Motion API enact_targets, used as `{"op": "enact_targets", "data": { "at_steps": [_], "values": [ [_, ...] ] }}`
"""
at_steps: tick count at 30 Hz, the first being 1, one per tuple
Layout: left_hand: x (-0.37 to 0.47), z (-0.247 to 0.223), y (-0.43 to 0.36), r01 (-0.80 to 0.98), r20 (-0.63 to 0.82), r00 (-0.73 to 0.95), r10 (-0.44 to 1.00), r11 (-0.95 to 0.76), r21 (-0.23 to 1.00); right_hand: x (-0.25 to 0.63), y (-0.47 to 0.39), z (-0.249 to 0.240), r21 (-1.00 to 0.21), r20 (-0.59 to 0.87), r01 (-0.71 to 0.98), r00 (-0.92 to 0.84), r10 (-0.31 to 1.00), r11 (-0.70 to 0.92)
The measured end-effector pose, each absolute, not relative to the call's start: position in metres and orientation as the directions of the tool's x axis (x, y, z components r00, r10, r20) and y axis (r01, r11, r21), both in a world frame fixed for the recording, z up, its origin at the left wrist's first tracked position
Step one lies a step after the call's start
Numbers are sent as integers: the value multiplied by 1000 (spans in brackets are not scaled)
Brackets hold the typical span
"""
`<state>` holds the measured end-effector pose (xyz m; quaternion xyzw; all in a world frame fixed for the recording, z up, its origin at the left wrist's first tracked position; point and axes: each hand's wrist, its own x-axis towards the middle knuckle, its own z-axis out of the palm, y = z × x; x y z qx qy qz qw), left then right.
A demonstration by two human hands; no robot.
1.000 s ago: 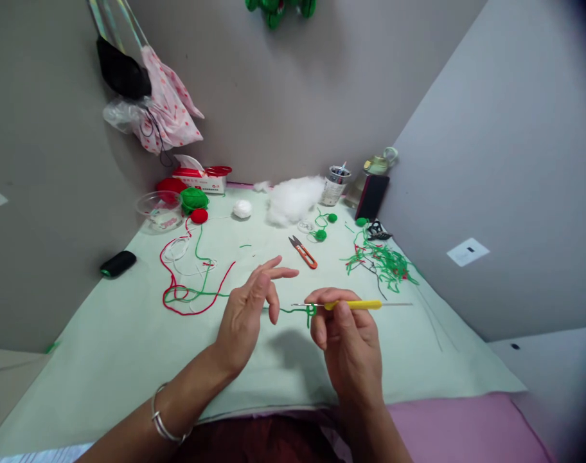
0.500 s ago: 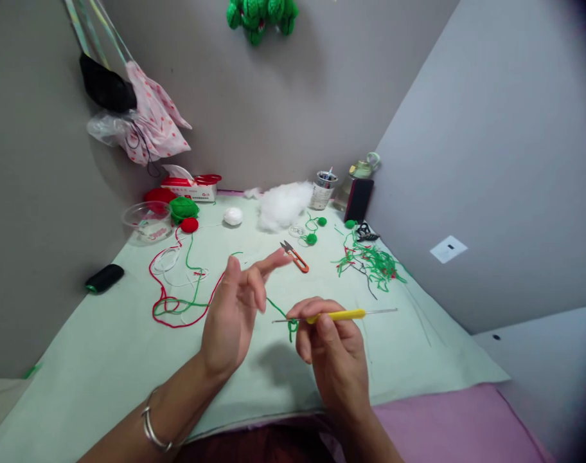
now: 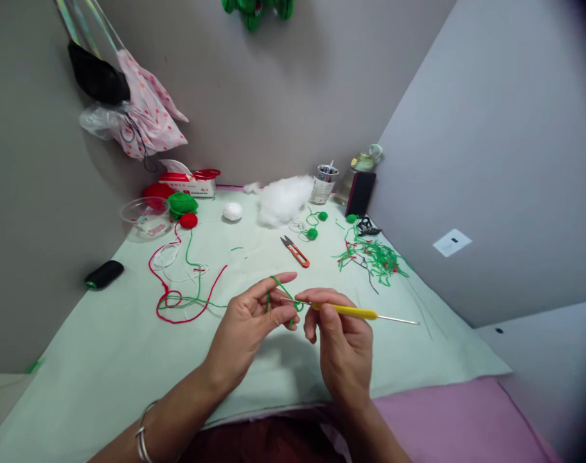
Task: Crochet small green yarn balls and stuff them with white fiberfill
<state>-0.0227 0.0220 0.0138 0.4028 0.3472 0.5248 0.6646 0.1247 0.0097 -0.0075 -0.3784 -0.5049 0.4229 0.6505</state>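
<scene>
My right hand (image 3: 344,334) is closed round the yellow handle of a crochet hook (image 3: 351,311), whose thin metal shaft points left. At its tip sits a small loop of green yarn (image 3: 298,307). My left hand (image 3: 254,315) pinches the tail of that green yarn between thumb and fingers, and a strand runs up over its raised index finger. The two hands are close together above the table. From the left hand the green strand trails left across the cloth, where it crosses a loose red yarn strand (image 3: 191,320).
Orange-handled thread snips (image 3: 300,254) lie beyond my hands. White stuffing (image 3: 284,200) and a white yarn ball (image 3: 232,211) are behind. Green yarn scraps (image 3: 380,260) lie right, near a phone (image 3: 361,195). At left are a green yarn ball (image 3: 182,204) and a plastic tub (image 3: 146,222).
My left hand, previously spread and apart, has come down to the hook tip and now pinches the green yarn, with a strand over its index finger. The hook has risen slightly.
</scene>
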Motion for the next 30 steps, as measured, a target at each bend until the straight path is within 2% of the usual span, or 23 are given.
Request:
{"op": "enact_targets", "data": {
  "at_steps": [6, 12, 14, 16, 19, 21, 23, 25, 26, 28, 30],
  "values": [
    [-27, 15, 19, -404, -59, 294, 954, 180, 897, 125, 10, -9, -927, 310, -181, 126, 943, 329],
    [-23, 14, 19, -440, -79, 240, 968, 181, 880, 122, 9, -8, -920, 364, -108, 124, 923, 378],
    [-19, 11, 18, -470, -90, 203, 975, 177, 865, 120, 7, -8, -895, 443, -6, 111, 890, 446],
    [-15, 9, 17, -523, -109, 175, 978, 187, 832, 119, 5, -9, -816, 570, 178, 85, 817, 550],
    [-14, 9, 17, -595, -189, 250, 950, 305, 743, 123, 4, -11, -674, 698, 378, 45, 715, 635],
    [-18, 11, 18, -616, -235, 323, 917, 391, 683, 129, 7, -10, -714, 675, 320, 76, 734, 623],
    [-22, 12, 20, -632, -236, 323, 917, 394, 667, 134, 11, -7, -813, 581, 144, 140, 802, 564],
    [-23, 12, 19, -619, -207, 277, 938, 339, 709, 135, 14, -5, -862, 499, -10, 153, 853, 507],
    [-21, 12, 18, -602, -184, 242, 953, 296, 741, 135, 15, -5, -864, 494, -28, 133, 859, 502],
    [-17, 10, 15, -573, -142, 168, 975, 214, 791, 131, 14, -6, -825, 564, 92, 69, 823, 557],
    [-14, 8, 12, -580, -145, 160, 976, 212, 787, 127, 11, -9, -702, 684, 293, 23, 729, 649]
  ]
}}
